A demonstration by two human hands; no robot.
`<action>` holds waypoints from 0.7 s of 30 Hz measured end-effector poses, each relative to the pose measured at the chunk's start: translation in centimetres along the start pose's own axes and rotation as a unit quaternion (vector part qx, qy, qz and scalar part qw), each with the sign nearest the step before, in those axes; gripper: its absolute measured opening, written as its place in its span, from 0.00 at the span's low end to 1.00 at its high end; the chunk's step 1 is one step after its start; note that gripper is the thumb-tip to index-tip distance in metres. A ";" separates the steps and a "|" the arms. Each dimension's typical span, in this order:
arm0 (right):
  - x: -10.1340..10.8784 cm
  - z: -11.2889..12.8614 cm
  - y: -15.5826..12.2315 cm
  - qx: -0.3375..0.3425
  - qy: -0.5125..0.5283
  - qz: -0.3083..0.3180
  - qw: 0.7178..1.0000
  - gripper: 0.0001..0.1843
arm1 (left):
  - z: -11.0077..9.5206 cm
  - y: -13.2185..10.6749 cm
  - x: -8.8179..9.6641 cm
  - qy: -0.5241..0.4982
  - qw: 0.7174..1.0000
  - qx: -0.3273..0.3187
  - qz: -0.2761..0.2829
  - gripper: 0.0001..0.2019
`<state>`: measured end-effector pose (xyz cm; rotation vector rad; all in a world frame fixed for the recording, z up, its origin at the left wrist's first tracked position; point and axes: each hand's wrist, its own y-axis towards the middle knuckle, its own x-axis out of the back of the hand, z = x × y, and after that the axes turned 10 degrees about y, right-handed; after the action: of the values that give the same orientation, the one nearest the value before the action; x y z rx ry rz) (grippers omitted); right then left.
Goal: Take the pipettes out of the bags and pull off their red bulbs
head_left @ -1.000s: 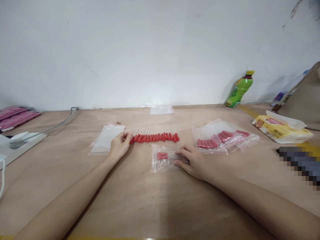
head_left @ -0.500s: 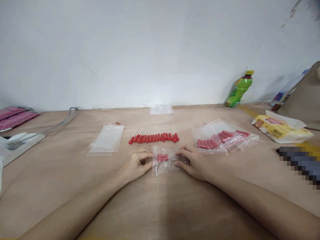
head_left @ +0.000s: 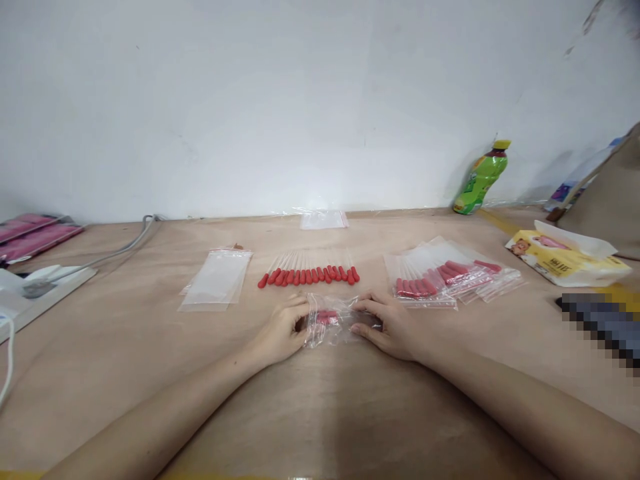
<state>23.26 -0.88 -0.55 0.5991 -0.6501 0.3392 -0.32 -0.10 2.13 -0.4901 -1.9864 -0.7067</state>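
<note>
A clear zip-lock bag (head_left: 345, 331) lies between my hands on the table, with a few red-ended pieces (head_left: 327, 319) inside it. My left hand (head_left: 286, 328) is closed on the bag's left end, where the zip edge is. At the opposite end, the curled fingers and thumb of my right hand (head_left: 385, 325) grip the crinkled plastic. Just beyond my hands lies a row of thin clear sticks with red bulb-shaped ends (head_left: 310, 275), resembling droppers. Filled zip-lock bags (head_left: 425, 283) with the same red-ended pieces overlap in a pile near my right hand.
Flat clear bags (head_left: 215, 280) lie to the left, another bag (head_left: 324, 219) by the wall. At left are a power strip (head_left: 50, 293) with cables and pink packs (head_left: 40, 233). A green bottle (head_left: 483, 177), yellow tissue pack (head_left: 565, 257) and pixelated dark object (head_left: 600, 323) stand or lie right.
My left hand has moved slightly right and closed over the bag's zip edge. The bag looks more bunched up between my hands. My right hand has hardly moved.
</note>
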 end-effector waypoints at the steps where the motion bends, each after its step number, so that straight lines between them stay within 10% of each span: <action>1: 0.0 0.0 0.0 0.001 0.000 0.002 1.000 0.12 | -0.1 0.0 0.0 0.009 1.000 -0.015 0.000 0.13; 15: -0.3 -0.1 0.0 0.009 -0.008 0.013 1.000 0.15 | -0.1 -0.7 0.6 0.081 0.996 -0.011 0.025 0.05; 21: -0.3 -0.3 -0.1 0.009 -0.001 0.014 1.000 0.15 | 1.1 -0.5 2.3 -0.060 0.997 0.057 -0.001 0.10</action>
<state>23.16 -0.82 -0.97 0.6074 -0.6592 0.3702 -2.43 0.39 3.59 -0.4715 -2.1263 -0.5732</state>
